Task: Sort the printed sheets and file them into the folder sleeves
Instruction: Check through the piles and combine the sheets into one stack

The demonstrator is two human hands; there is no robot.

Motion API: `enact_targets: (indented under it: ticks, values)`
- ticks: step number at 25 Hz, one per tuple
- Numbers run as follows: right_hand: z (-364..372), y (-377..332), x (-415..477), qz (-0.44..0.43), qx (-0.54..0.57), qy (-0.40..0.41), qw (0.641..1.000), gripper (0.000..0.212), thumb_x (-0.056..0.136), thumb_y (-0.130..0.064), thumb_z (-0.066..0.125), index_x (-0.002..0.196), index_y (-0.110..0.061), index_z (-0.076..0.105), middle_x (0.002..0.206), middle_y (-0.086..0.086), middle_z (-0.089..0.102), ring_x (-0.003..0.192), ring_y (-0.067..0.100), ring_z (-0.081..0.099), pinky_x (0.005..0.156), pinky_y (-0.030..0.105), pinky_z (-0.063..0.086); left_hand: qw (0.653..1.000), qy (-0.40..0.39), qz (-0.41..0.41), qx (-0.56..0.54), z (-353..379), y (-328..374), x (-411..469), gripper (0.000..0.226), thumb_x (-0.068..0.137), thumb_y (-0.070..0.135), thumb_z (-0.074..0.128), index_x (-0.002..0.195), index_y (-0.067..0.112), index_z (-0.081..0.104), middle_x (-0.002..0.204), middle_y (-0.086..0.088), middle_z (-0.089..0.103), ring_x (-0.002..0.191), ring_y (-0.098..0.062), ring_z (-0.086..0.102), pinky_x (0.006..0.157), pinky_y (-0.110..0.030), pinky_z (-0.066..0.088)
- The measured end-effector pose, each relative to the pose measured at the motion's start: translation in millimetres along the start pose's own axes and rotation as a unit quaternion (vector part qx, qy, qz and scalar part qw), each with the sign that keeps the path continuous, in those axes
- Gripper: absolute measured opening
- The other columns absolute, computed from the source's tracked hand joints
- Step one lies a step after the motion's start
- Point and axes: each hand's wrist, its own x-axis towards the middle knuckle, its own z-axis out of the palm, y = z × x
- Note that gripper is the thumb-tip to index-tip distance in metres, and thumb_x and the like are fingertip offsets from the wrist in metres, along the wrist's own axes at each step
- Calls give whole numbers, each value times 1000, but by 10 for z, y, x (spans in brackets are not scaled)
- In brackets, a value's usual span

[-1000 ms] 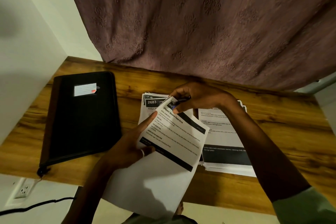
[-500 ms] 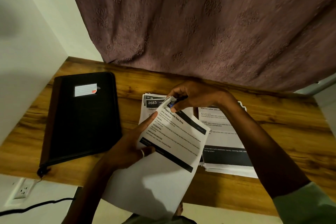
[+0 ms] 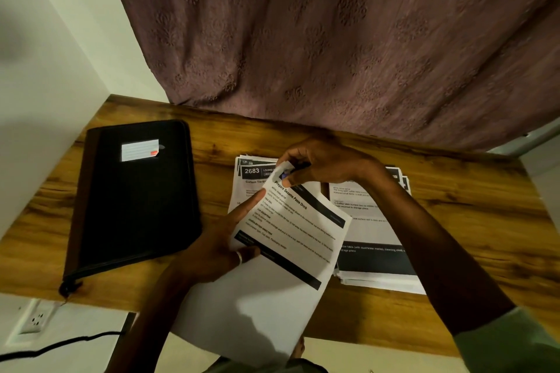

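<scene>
Only the held sheet (image 3: 288, 236) has changed, its far corner curled higher. On the table (image 3: 472, 221) a black folder (image 3: 133, 200) lies left, two printed stacks (image 3: 372, 251) right. Now the left hand (image 3: 218, 245) grips the sheet's left edge; the right hand (image 3: 327, 163) pinches its corner, perhaps with a clip.

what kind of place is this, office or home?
Probably a home desk corner: wooden table against a patterned curtain, wall outlet below, black zipped folder and printed sheets on top.
</scene>
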Motion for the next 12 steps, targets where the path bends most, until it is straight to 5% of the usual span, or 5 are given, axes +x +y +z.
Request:
enact_targets:
  ticks: [2,5,8,12]
  values:
    - [-14,42,-30,9,19,32,999,33,83,-25,76,115,-23,65,110,-11,70,105,1,65,93,20,52,1000,-2,11,1,-3,0,17,93,86,10,75,136,67,21,141,17,50,137,-9,46,109,-40,46]
    - [-21,146,-130,41,104,108,988,40,83,-26,77,120,-20,64,113,-7,70,105,3,65,90,21,52,999,8,43,-4,-23,23,19,103,86,6,73,129,82,18,131,42,48,128,13,44,99,-12,45]
    - [74,311,-275,59,215,219,950,33,87,-16,73,118,-11,64,110,3,70,97,2,67,78,17,53,995,72,36,-64,-16,18,27,89,88,6,70,139,65,26,125,50,48,121,20,47,88,-3,45]
    - [380,665,-487,148,352,346,857,26,93,-32,64,117,-20,62,114,1,70,108,17,66,85,33,53,982,156,16,-110,10,-17,84,81,89,1,68,143,48,29,129,40,44,113,29,43,80,2,44]
